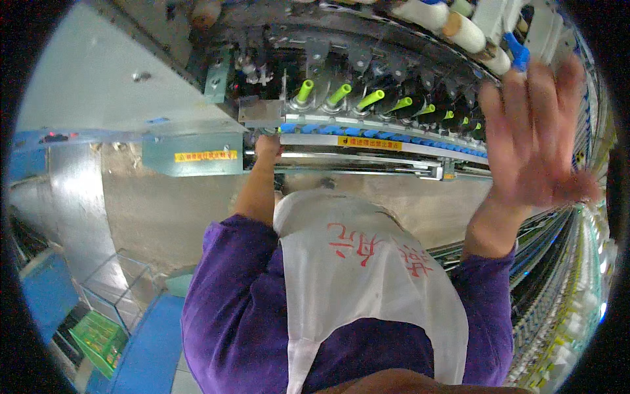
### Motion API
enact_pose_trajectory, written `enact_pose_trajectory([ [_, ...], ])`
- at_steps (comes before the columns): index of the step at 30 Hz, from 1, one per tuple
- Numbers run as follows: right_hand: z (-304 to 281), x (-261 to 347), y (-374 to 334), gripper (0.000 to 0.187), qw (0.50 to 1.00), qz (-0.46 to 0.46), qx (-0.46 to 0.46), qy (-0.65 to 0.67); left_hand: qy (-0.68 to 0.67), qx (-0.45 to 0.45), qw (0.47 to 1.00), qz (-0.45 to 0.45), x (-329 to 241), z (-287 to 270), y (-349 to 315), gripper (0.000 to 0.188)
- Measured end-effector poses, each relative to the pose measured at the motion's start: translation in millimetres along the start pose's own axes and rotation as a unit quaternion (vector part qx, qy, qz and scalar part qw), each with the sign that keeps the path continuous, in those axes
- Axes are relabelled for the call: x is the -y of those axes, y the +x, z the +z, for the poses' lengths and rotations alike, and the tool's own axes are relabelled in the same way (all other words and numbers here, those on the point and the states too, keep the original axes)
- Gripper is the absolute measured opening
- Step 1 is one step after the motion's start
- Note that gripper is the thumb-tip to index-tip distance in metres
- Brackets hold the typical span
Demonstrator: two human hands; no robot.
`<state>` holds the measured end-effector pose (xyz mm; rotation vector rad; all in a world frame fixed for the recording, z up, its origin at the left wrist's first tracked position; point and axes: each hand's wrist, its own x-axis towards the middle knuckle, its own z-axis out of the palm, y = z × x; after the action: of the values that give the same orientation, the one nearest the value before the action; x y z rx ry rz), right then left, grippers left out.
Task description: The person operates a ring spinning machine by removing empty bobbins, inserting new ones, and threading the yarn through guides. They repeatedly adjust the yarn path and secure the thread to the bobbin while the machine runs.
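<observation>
My left hand (268,146) is at the left end of a long spinning machine, just below a grey metal block (260,113) and beside the start of a blue strip (312,129). Its fingers look curled in against the machine; what they hold, if anything, is hidden. Raised at the right, my right hand (535,134) is open, fingers stretched, with nothing in it, and slightly blurred. It covers part of the machine behind it. Between the hands, a row of bright green bobbin tubes (371,100) stands tilted on spindles, running off to the right.
A metal rail (367,164) runs along the machine's front below a yellow label (369,143). White yarn rolls (466,33) and a blue piece (517,51) sit at the upper right. At the lower left are a green crate (98,341) and a blue panel (144,348).
</observation>
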<state>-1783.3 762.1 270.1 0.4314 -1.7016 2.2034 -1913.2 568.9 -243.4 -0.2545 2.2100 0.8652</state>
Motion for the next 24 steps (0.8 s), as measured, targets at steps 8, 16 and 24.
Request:
enact_pose_trajectory([
  [8, -22.1, -110.4, -12.5, 0.017, 0.954, 0.151, -0.241, -0.094, 0.199, 0.069, 0.977, 0.001, 188.8, -31.3, 8.1, 0.022],
  [16, 13.2, -179.3, -23.5, 0.014, 0.796, 0.26, 0.188, -0.513, 0.052, 0.048, 0.988, -0.139, 296.2, -97.7, 4.2, 0.022],
  [24, 65.3, -43.5, 169.7, 0.009, 0.468, 0.139, 0.142, -0.861, -0.005, -0.008, 0.989, 0.151, 207.5, -95.3, 55.6, 0.022],
])
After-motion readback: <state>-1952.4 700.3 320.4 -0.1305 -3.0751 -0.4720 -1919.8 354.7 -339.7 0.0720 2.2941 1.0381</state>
